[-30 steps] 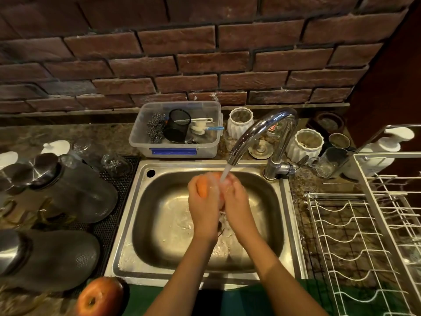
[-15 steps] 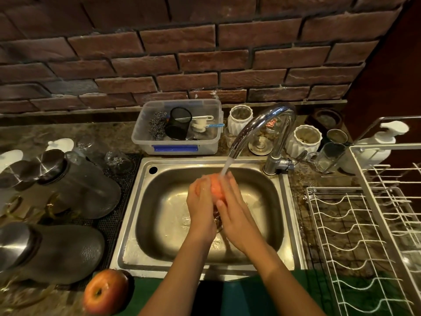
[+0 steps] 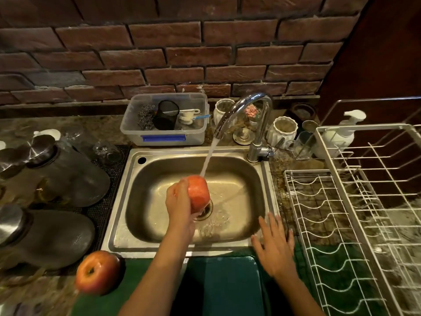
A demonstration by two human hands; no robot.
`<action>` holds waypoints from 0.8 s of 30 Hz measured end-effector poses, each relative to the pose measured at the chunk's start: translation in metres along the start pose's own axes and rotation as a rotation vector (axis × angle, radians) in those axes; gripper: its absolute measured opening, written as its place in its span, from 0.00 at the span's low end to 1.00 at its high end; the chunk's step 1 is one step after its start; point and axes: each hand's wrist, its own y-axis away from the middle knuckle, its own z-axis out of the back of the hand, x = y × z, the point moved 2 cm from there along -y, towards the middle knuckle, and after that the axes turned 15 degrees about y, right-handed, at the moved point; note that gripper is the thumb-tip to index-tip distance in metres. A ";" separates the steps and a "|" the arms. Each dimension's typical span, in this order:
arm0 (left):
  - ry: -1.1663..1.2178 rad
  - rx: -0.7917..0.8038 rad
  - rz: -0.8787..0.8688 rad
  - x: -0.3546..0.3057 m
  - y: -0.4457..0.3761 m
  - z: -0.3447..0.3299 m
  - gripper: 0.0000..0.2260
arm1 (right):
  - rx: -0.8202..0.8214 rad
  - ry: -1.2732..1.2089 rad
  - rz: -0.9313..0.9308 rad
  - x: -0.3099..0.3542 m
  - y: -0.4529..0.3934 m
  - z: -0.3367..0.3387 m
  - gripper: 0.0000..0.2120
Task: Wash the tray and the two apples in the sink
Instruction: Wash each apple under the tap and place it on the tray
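Our left hand (image 3: 180,201) grips one apple (image 3: 197,193) over the sink (image 3: 227,244), fingers curled round its left side, and water from the tap (image 3: 246,115) falls onto its top. Our right hand (image 3: 274,245) holds nothing; its fingers are spread wide above the sink's front right corner, blurred. The second apple (image 3: 98,271) sits on the worktop (image 3: 45,290) just off the sink's front left corner, well apart from both hands. A white wire rack (image 3: 341,236) stands to the right of the sink, and a clear tub (image 3: 166,135) of scrubbers sits behind it. We cannot make out the tray.
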 end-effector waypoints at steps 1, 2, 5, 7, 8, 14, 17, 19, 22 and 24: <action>-0.011 -0.009 -0.002 0.001 0.002 0.003 0.19 | -0.009 0.039 0.006 -0.003 0.002 -0.005 0.31; -0.024 -0.013 -0.008 0.002 0.005 0.006 0.19 | -0.025 0.071 0.016 -0.004 0.004 -0.008 0.32; -0.042 -0.004 -0.034 0.005 0.013 0.018 0.18 | -0.073 0.138 0.029 -0.004 0.004 -0.010 0.32; -0.052 0.005 -0.047 0.008 0.019 0.028 0.16 | -0.093 0.152 0.031 -0.004 0.004 -0.009 0.32; -0.064 0.006 -0.050 0.009 0.022 0.034 0.16 | -0.091 0.162 0.033 -0.004 0.004 -0.008 0.32; -0.220 0.048 -0.140 0.019 0.043 0.070 0.19 | -0.099 0.184 0.030 -0.003 0.004 -0.007 0.31; -0.395 0.072 -0.225 0.027 0.053 0.091 0.19 | -0.129 0.186 0.038 -0.003 0.006 -0.006 0.30; -0.547 0.050 -0.307 0.029 0.056 0.105 0.21 | -0.138 0.177 0.043 -0.003 0.005 -0.006 0.30; -0.751 0.075 -0.398 0.034 0.069 0.124 0.25 | -0.134 0.167 0.046 -0.003 0.004 -0.008 0.30; -0.838 0.123 -0.460 0.039 0.081 0.139 0.26 | -0.146 0.163 0.049 -0.004 0.004 -0.008 0.30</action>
